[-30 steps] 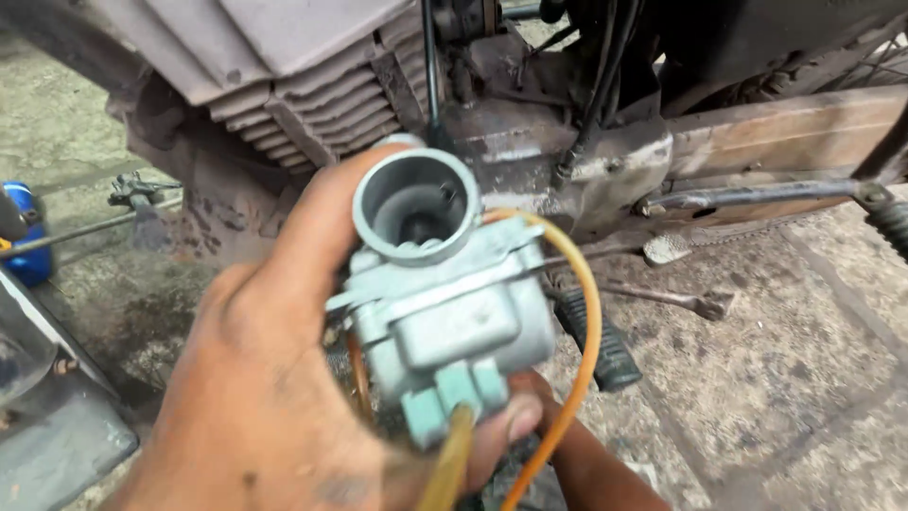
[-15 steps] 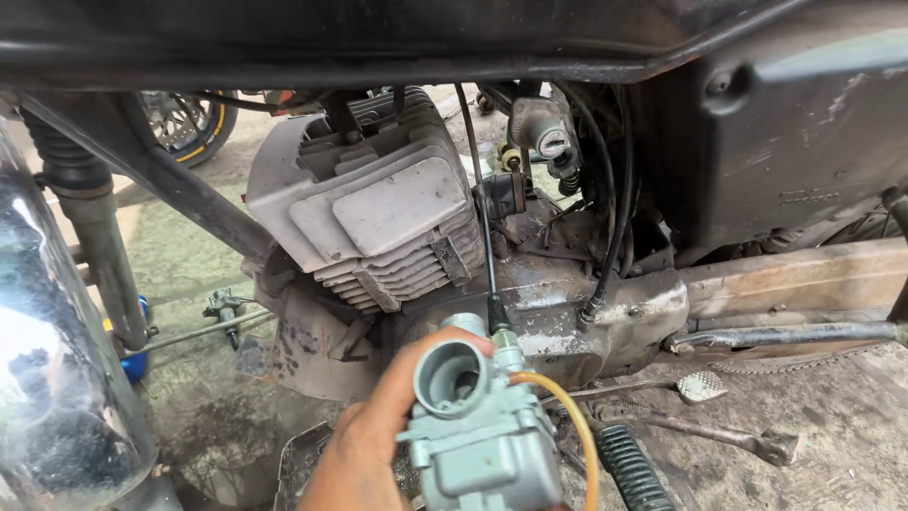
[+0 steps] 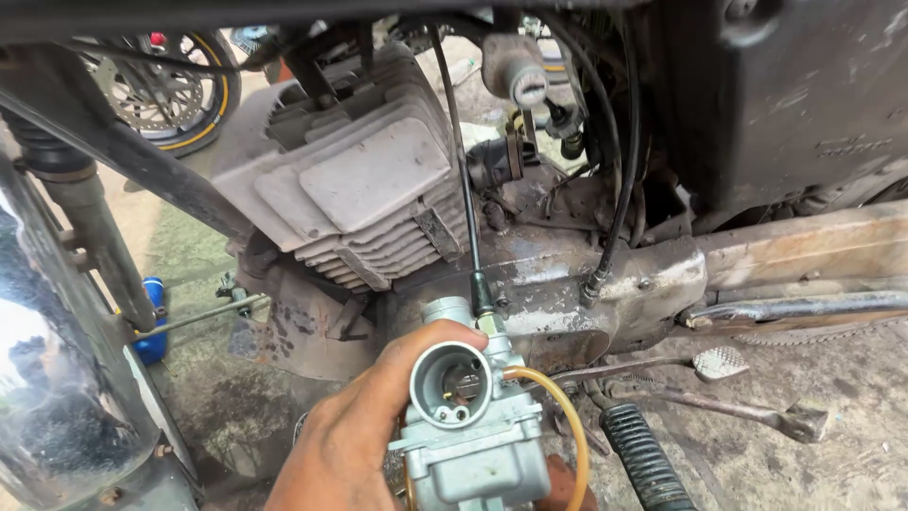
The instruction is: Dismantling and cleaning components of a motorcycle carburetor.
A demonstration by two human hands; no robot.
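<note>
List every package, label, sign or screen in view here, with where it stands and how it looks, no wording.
Blue container: on the ground at left, behind the front fork; small, upright, plain blue, no label readable.
Embossed marking on the black side cover: upper right; raised black characters on black plastic.
No signs or screens show. The carburetor in the left hand bears no visible label.

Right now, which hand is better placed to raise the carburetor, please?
Probably the left hand: it grips the carburetor near its round mouth, below the engine. The right hand barely shows underneath.
</note>
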